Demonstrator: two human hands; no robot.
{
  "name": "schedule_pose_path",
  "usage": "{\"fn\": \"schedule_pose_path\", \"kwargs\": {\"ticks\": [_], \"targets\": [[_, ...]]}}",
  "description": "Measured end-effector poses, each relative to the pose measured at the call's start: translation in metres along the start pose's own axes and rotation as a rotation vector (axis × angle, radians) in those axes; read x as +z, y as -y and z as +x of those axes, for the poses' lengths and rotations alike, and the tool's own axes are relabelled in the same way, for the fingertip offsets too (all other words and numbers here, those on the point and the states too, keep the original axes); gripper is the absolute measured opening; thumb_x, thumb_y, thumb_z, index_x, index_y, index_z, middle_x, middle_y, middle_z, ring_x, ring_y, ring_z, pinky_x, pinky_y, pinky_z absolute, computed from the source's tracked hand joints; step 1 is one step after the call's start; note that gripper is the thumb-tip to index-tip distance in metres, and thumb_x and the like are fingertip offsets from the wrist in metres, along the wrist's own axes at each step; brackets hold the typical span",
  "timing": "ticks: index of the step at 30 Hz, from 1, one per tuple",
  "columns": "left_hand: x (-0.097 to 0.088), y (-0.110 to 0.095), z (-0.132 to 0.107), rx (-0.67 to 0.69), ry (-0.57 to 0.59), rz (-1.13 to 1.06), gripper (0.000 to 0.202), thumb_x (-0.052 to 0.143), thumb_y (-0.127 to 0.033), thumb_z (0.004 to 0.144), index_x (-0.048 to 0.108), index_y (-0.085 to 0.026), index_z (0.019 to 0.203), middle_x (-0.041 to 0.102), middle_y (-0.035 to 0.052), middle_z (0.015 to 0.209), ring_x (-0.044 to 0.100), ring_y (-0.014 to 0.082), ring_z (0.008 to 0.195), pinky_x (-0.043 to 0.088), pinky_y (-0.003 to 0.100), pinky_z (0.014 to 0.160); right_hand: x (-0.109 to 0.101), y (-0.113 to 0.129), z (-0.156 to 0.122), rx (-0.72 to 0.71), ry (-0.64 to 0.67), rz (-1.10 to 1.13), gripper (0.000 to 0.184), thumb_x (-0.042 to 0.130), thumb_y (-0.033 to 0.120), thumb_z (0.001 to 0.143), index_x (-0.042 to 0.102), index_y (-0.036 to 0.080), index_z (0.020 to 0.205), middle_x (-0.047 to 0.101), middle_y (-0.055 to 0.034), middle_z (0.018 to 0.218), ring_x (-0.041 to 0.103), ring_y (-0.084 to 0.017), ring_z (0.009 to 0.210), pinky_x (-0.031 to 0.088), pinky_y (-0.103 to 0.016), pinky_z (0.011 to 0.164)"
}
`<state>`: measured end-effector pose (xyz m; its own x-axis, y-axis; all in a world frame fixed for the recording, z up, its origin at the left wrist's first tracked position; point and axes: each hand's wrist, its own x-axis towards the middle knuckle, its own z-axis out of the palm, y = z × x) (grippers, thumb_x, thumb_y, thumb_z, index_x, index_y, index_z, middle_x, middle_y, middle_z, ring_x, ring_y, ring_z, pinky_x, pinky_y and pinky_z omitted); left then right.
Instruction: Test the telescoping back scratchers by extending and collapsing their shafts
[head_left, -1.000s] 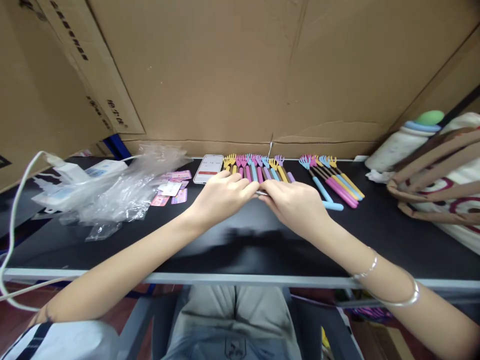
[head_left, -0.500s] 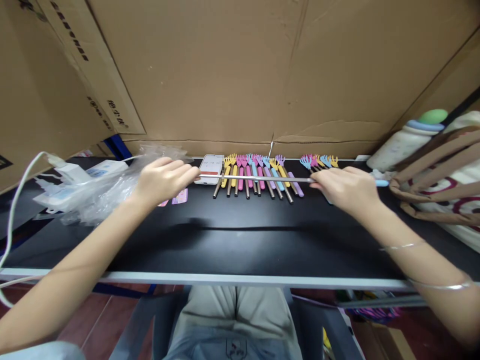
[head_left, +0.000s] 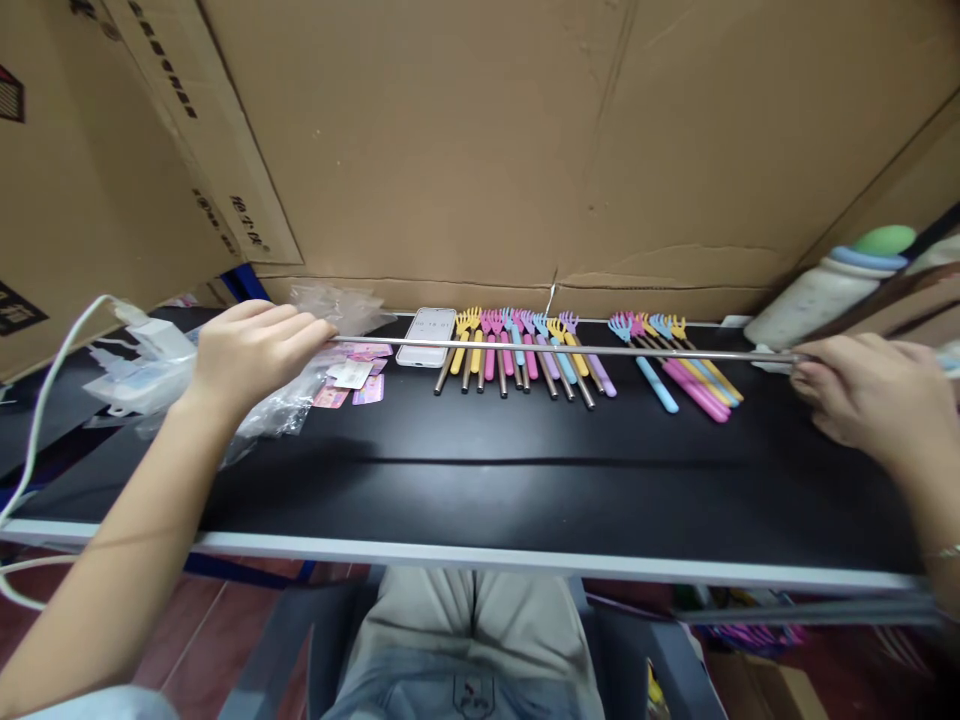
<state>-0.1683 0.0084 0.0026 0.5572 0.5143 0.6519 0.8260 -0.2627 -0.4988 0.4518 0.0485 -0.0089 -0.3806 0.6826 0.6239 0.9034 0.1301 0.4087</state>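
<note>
Stretched level across the desk is a long, thin metal telescopic back scratcher (head_left: pixel 622 351). My left hand (head_left: pixel 251 350) is closed around its left end and hides whatever is there. At the far right, my right hand (head_left: pixel 874 395) grips the other end, and a bit of pale blue shows past the fist. Beyond the rod lies a row of back scratchers (head_left: pixel 490 366) with yellow, pink, blue and purple claws and handles. A second, smaller group of back scratchers (head_left: pixel 697 390) lies to the right, with longer rods showing.
A phone (head_left: pixel 427 330) lies left of the row, beside small printed cards (head_left: pixel 367 390). Clear plastic bags (head_left: pixel 277 412) and a white charger (head_left: pixel 161 338) with a cable are at left. A bottle (head_left: pixel 795 300) leans at right. Cardboard (head_left: pixel 450 150) walls the back.
My hands have moved apart, the right one much farther right, and the rod between them is much longer. The right group of back scratchers and the cards are now uncovered.
</note>
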Motion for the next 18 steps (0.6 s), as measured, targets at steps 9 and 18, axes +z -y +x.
{"fn": "schedule_pose_path", "kwargs": {"ticks": [9, 18], "targets": [[0.004, 0.003, -0.005, 0.082, 0.068, 0.107, 0.024, 0.04, -0.032, 0.097, 0.058, -0.022, 0.085, 0.065, -0.0025, 0.072, 0.054, 0.0148, 0.074, 0.041, 0.029, 0.082, -0.004, 0.004, -0.015, 0.062, 0.276, 0.464, 0.031, 0.049, 0.052, 0.083, 0.061, 0.024, 0.088, 0.068, -0.0127, 0.089, 0.061, -0.023, 0.08, 0.043, -0.036, 0.074], [0.021, 0.0, -0.002, 0.151, 0.107, -0.004, 0.028, 0.034, -0.028, 0.098, 0.059, -0.019, 0.089, 0.069, -0.0009, 0.076, 0.057, 0.0144, 0.073, 0.041, 0.03, 0.082, 0.0, 0.01, -0.003, 0.06, 0.388, 0.517, 0.021, 0.052, 0.04, 0.086, 0.06, 0.022, 0.094, 0.067, -0.0125, 0.093, 0.061, -0.021, 0.083, 0.043, -0.031, 0.076]]}}
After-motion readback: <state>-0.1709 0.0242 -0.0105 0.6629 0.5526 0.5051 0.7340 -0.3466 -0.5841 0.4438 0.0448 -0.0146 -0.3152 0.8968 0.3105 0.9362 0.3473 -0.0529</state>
